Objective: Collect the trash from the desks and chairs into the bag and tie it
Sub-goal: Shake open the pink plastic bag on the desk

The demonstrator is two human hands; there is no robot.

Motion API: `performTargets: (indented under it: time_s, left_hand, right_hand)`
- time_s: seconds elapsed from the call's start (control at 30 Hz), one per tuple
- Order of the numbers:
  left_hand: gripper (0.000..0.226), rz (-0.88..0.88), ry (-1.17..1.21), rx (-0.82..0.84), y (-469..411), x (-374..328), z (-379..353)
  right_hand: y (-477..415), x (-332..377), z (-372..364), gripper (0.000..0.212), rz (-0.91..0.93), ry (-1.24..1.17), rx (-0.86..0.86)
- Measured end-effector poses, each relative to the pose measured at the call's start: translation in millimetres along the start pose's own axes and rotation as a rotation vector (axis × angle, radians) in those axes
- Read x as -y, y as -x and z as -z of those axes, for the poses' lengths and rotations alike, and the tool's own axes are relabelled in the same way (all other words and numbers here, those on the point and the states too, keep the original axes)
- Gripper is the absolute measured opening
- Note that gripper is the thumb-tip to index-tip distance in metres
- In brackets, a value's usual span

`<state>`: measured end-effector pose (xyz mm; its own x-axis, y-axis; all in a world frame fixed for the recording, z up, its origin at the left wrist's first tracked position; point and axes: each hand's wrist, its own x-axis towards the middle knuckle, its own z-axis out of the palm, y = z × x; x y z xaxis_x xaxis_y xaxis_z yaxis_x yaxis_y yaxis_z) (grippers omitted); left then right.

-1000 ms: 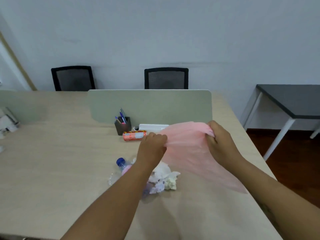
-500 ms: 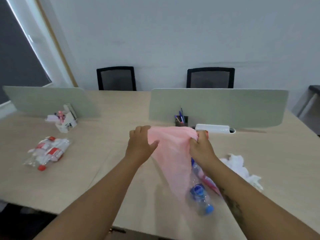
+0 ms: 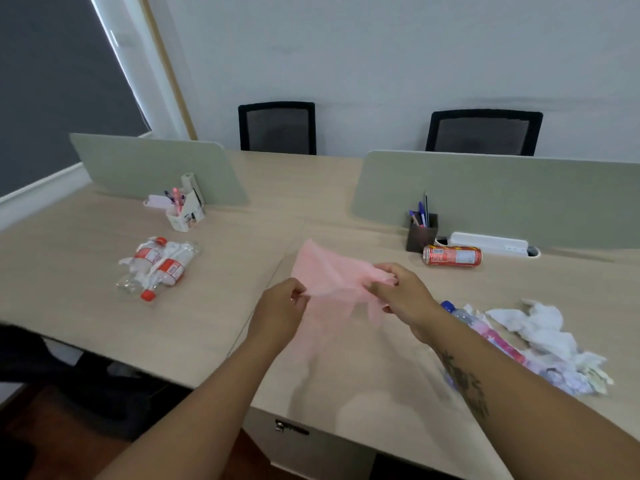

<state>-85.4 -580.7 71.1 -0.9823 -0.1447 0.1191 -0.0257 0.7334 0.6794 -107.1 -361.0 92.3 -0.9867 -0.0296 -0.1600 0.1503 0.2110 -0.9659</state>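
Observation:
A thin pink plastic bag (image 3: 329, 275) is spread above the wooden desk (image 3: 221, 327), pinched at its near edge by my left hand (image 3: 280, 311) and my right hand (image 3: 398, 296). Crushed clear bottles with red caps (image 3: 157, 268) lie on the left desk. An orange drink can (image 3: 452, 255) lies on its side by the divider. To the right, a blue-capped bottle with a pink label (image 3: 485, 329) lies partly under my right forearm, beside crumpled white tissues (image 3: 540, 327).
Two grey-green dividers (image 3: 502, 188) stand along the desk's far side, with two black mesh chairs (image 3: 277, 128) behind. A dark pen holder (image 3: 421, 230), a white power strip (image 3: 488, 242) and a white organiser with pens (image 3: 185, 211) sit near the dividers. A dark chair (image 3: 52, 372) is at lower left.
My view has swung left, bringing the left desk and its bottles into sight. Both hands have shifted their grip along the pink bag and spread it flatter and wider.

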Motion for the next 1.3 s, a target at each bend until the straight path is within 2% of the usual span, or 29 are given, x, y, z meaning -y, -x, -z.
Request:
performTargets:
  time_s: [0.07, 0.13, 0.2, 0.27, 0.37, 0.43, 0.47, 0.5, 0.57, 0.63, 0.7, 0.73, 0.8, 0.87, 0.9, 0.93, 0.97, 1.0, 1.03, 1.13, 1.2, 1.23, 1.3]
  left_hand:
    - [0.009, 0.078, -0.005, -0.068, -12.1, 0.6, 10.1]
    - [0.013, 0.130, 0.001, -0.120, -24.0, -3.5, 14.5]
    - [0.019, 0.128, -0.013, -0.089, -33.9, -10.4, 13.0]
    - [0.023, 0.077, -0.060, -0.022, -40.1, -17.3, 8.7]
    - [0.015, -0.031, -0.029, 0.056, -44.8, -22.2, 3.7]
    - [0.013, -0.124, -0.089, 0.110, -50.7, -22.1, 3.6]
    - [0.014, -0.174, -0.161, 0.103, -55.6, -21.2, 5.0]
    - [0.016, -0.214, -0.216, 0.085, -62.4, -19.7, 7.3]
    - [0.020, -0.246, -0.235, 0.105, -77.4, -16.4, 17.0]
    - [0.023, -0.277, -0.297, 0.215, -91.6, -5.9, 25.7]
    - [0.025, -0.336, -0.468, 0.258, -106.0, 9.1, 33.9]
    - [0.024, -0.340, -0.499, 0.217, -114.5, 16.7, 38.1]
    - [0.025, -0.312, -0.442, 0.147, -131.7, 22.7, 44.1]
    - [0.024, -0.361, -0.401, 0.154, -146.0, 16.4, 42.0]
    - [0.022, -0.422, -0.406, 0.180, -150.1, 10.7, 39.1]
    - [0.019, -0.486, -0.426, 0.200, -152.4, 5.5, 36.3]
    - [0.015, -0.543, -0.461, 0.208, -154.4, 2.8, 35.3]
    - [0.012, -0.585, -0.506, 0.200, -157.8, 4.3, 35.9]
    - [0.010, -0.612, -0.556, 0.176, -163.9, 10.5, 37.4]
    - [0.012, -0.585, -0.634, 0.135, -186.7, 38.6, 45.5]
    - [0.015, -0.540, -0.567, 0.138, -193.5, 46.3, 46.0]
    - [0.015, -0.528, -0.505, 0.143, -194.3, 43.6, 44.1]
    - [0.017, -0.550, -0.392, 0.154, -192.9, 31.2, 39.3]
  right_hand:
    - [-7.2, -6.6, 5.4, 0.019, 0.027, 0.159, -0.023]
    - [-14.6, -14.6, 11.4, 0.021, 0.028, 0.471, -0.050]
    - [-19.2, -19.1, 14.8, 0.034, 0.028, 0.874, -0.098]
    - [-21.2, -17.8, 13.6, 0.057, 0.144, 1.104, -0.163]
    - [-25.6, -8.5, -7.2, 0.092, 0.348, 1.117, -0.014]
    - [-32.6, -6.9, -36.6, 0.103, 0.328, 1.059, 0.085]
    - [-36.8, -7.8, -50.0, 0.097, 0.306, 1.021, 0.089]
    - [-42.6, -7.2, -57.9, 0.080, 0.301, 1.027, 0.047]
    - [-56.0, -6.2, -54.3, 0.036, 0.291, 1.204, -0.076]
    - [-60.1, -8.4, -32.5, 0.023, 0.150, 1.351, -0.158]
    - [-57.6, -13.1, -10.9, 0.025, -0.041, 1.375, -0.231]
    - [-58.9, -16.3, -6.4, 0.030, -0.139, 1.355, -0.260]
    - [-58.0, -9.8, -13.8, 0.054, -0.266, 1.268, -0.181]
    - [-67.9, 4.4, -42.8, 0.096, -0.118, 1.092, -0.071]
    - [-72.7, 11.9, -62.3, 0.104, -0.013, 1.029, -0.056]
    - [-77.8, 18.3, -80.1, 0.096, 0.069, 0.999, -0.078]
    - [-85.7, 22.1, -92.2, 0.072, 0.118, 0.998, -0.157]
    - [-91.1, 25.5, -95.6, 0.040, 0.111, 1.039, -0.253]
    - [-93.6, 25.5, -92.9, 0.019, 0.057, 1.102, -0.321]
    - [-83.1, 12.6, -60.5, 0.020, -0.193, 1.352, -0.378]
    - [-79.8, 9.6, -50.9, 0.021, -0.227, 1.390, -0.406]
    - [-81.8, 15.0, -58.1, 0.027, -0.201, 1.321, -0.373]
    - [-93.8, 31.2, -88.4, 0.062, -0.059, 1.047, -0.209]
